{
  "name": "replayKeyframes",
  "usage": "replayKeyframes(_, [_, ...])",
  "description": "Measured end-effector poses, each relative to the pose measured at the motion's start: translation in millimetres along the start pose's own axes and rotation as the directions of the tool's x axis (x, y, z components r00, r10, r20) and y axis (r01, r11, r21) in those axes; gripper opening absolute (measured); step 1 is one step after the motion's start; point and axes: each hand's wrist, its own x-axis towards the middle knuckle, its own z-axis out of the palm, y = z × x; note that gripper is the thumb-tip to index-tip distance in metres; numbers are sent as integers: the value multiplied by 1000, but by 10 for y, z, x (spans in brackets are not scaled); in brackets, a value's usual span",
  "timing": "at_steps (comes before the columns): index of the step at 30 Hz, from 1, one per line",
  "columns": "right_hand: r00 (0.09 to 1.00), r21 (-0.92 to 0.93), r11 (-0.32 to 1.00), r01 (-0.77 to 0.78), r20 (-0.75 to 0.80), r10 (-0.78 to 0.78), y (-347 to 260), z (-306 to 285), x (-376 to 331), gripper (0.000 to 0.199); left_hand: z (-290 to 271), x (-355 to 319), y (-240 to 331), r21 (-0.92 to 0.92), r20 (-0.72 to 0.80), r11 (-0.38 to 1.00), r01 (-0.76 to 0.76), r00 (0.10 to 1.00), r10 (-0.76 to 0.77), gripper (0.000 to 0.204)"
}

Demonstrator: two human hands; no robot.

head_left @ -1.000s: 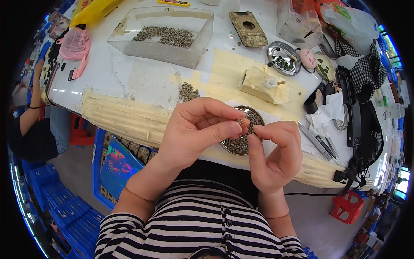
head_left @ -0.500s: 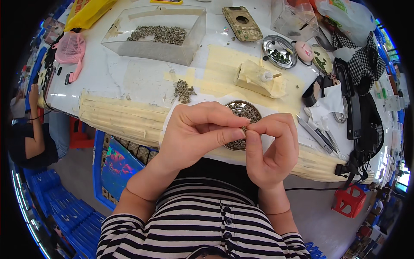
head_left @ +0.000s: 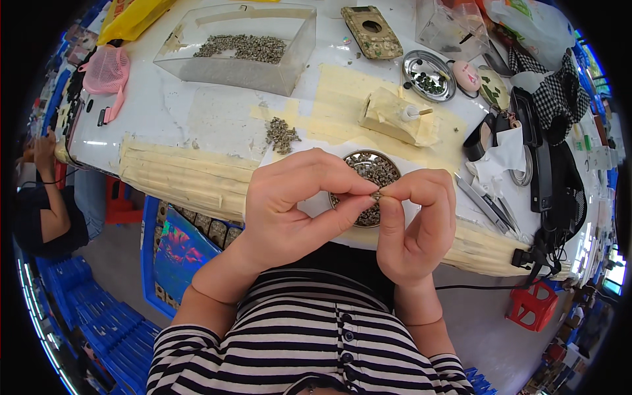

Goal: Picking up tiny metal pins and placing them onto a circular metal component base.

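My left hand [head_left: 289, 207] and my right hand [head_left: 420, 227] meet fingertip to fingertip in a pinch. Between them they hold a small metal part [head_left: 376, 195], mostly covered by the fingers. Just beneath lies a round metal dish [head_left: 397, 172] full of similar small metal parts [head_left: 368, 166]; my fingers hide some of it. A loose heap of such parts [head_left: 282, 135] lies on the table beyond my left hand. Past my right hand stands a block wrapped in cream tape [head_left: 395, 118], with a small white nozzle [head_left: 411, 113] on top.
At the back left is a clear plastic bin [head_left: 263, 82] with many metal parts. A camouflage-patterned case [head_left: 372, 33], a steel dish with dark green pieces [head_left: 428, 78] and tweezers [head_left: 484, 204] lie farther right. Cream padding [head_left: 184, 181] lines the table edge. Another person [head_left: 56, 217] sits at left.
Both hands stay joined in the pinch. The left fingers have shifted slightly, and a bit more of the dish and of the held part shows.
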Motion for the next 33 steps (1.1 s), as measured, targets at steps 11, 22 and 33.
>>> replayKeyframes(11, [995, 92, 991, -93, 45, 89, 3, -8, 19, 8, 6, 8, -51, 141, -26, 975, -172, 984, 177, 23])
replayKeyframes(22, [981, 180, 969, -170, 119, 150, -6, -38, 40, 6, 18, 7, -54, 213, -37, 954, -211, 974, 223, 25])
replayKeyframes(33, [1000, 33, 999, -19, -5, 19, -18, -65, -5, 17, 59, 28, -75, 340, -79, 912, -229, 960, 270, 25])
